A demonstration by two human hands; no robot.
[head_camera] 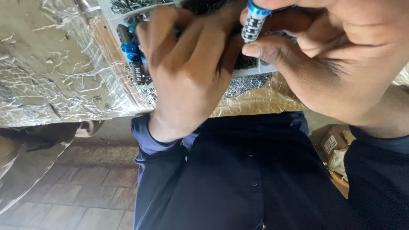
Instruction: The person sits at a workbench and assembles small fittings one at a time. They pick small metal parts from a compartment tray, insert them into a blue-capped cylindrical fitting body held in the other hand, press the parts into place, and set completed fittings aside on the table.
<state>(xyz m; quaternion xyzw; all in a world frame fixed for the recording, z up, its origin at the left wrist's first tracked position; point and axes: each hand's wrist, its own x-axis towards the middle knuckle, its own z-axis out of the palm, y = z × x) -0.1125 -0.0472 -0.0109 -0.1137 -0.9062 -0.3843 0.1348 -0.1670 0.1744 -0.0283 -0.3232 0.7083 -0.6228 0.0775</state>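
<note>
The small grey cylinder with the blue cap (254, 22), pinched upright between my right hand's (336, 55) thumb and fingers near the top of the view, looks to me light, rigid and a bit slick on its patterned sleeve, so I'd grip it at mid-body below the cap. My left hand (187, 68) curls over the white parts tray (108, 12) on the plastic-wrapped table (51, 64), beside 3 or so similar blue-capped pieces (132, 51). I cannot tell whether those fingers grasp anything, and the tray's contents are largely hidden or cropped.
</note>
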